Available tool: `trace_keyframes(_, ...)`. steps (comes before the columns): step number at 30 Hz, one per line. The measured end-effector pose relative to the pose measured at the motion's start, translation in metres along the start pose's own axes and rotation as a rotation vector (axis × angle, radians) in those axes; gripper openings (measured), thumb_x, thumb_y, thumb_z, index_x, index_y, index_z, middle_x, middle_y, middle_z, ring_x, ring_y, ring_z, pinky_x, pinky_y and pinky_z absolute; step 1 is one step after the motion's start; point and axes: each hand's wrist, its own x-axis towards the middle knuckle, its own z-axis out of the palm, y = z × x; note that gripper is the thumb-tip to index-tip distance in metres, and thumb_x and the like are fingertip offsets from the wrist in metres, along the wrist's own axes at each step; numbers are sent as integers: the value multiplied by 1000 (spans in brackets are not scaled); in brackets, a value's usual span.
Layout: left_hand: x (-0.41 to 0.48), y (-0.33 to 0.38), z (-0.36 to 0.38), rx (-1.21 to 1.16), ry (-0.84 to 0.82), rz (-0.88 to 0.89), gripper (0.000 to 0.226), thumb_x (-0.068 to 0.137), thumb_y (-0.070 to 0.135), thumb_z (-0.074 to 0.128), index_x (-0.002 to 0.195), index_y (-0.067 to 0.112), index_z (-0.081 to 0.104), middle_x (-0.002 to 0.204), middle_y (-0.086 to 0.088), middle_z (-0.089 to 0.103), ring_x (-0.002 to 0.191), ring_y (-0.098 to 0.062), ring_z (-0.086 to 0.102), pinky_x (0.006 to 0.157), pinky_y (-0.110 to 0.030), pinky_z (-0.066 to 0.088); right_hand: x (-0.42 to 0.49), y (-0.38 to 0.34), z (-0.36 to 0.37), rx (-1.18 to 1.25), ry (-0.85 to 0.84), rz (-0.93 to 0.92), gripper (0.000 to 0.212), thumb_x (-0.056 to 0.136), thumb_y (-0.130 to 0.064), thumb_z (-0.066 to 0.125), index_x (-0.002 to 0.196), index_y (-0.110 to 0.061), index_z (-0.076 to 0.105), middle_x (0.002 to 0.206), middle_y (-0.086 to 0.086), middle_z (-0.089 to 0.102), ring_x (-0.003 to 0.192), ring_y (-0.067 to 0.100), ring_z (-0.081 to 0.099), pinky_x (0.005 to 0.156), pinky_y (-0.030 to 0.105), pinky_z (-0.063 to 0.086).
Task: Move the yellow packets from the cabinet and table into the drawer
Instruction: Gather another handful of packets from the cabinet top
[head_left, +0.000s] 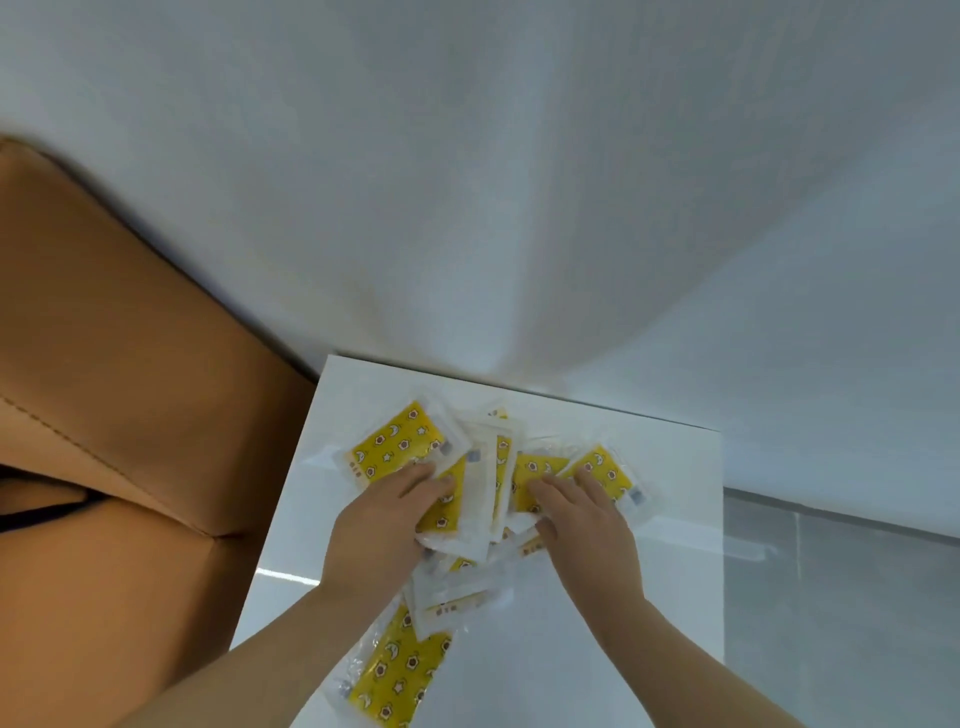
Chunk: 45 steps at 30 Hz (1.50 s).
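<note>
Several yellow packets with star and moon prints lie in a loose heap (483, 483) on a glossy white cabinet top (649, 571). One packet (402, 439) lies at the far left of the heap, another (400, 675) near the front edge between my forearms. My left hand (379, 525) rests on the left side of the heap, fingers curled over the packets. My right hand (587, 525) presses on the right side, fingers spread across a yellow packet (602, 467). Whether either hand grips a packet cannot be told. No drawer is in view.
A tan leather seat or headboard (130, 389) fills the left side, close to the cabinet's left edge. A white wall (519, 182) rises behind. Grey floor (841, 597) shows to the right of the cabinet.
</note>
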Motion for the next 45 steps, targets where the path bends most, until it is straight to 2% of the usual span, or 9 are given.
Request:
trace_keyframes(5,-5,19,-31,14,-369,-61,94,57,80,42,138,32,42,150,12,29,141,-14,27,112,-37,28,-19,9,-20,134,-79,22,48,71,-14,75,117,-23,65,119,-8,65,118,22,56,98,32,45)
trace_keyframes(8,12,18,-38,-252,-55,-266,69,76,70,30,118,26,62,132,5,54,127,-23,45,101,-37,35,-8,22,-34,224,-100,304,59,86,-28,58,141,-28,37,147,-5,38,135,18,34,107,31,28)
trace_keyframes(11,32,8,-28,-240,-113,-557,63,87,59,47,143,34,30,153,-5,24,139,-31,23,108,-47,27,1,29,-35,214,-223,603,91,79,-49,65,148,-29,11,157,1,8,142,28,14,109,48,26)
trace_keyframes(18,41,3,-8,-327,-234,-825,93,70,61,68,144,28,22,136,-10,45,124,-33,43,102,-50,38,-12,30,-22,253,-239,724,95,68,-58,73,140,-22,23,124,7,46,115,28,50,94,40,40)
trace_keyframes(22,36,8,-15,-173,-304,-734,81,66,63,71,133,29,38,135,-3,42,126,-28,39,102,-44,37,-17,32,-26,207,-276,632,49,73,-57,68,103,-23,48,92,-5,59,93,19,55,82,33,43)
trace_keyframes(28,21,17,-11,-319,-231,-663,33,83,61,51,108,39,47,137,7,42,129,-23,37,104,-47,34,-14,24,-50,1136,-92,708,9,82,-25,71,80,-22,62,75,-7,66,74,15,64,54,17,48)
trace_keyframes(32,12,29,-20,2,-277,-545,65,80,57,59,135,43,28,141,8,36,130,-24,33,99,-45,32,-2,20,-38,155,-283,524,68,74,-54,69,131,-27,45,141,2,39,130,28,37,103,39,33)
trace_keyframes(36,1,33,-21,331,-258,-440,86,74,70,55,143,40,15,136,5,40,127,-22,36,102,-41,29,9,23,-39,-131,-342,235,107,73,-63,65,148,-37,-7,158,-1,-18,145,34,-11,116,49,1)
trace_keyframes(45,-26,57,13,157,-190,-472,88,74,60,64,145,30,20,129,-6,40,116,-26,46,89,-39,43,-20,24,-20,-222,-369,159,90,71,-60,65,142,-25,24,143,2,32,138,26,23,116,45,7)
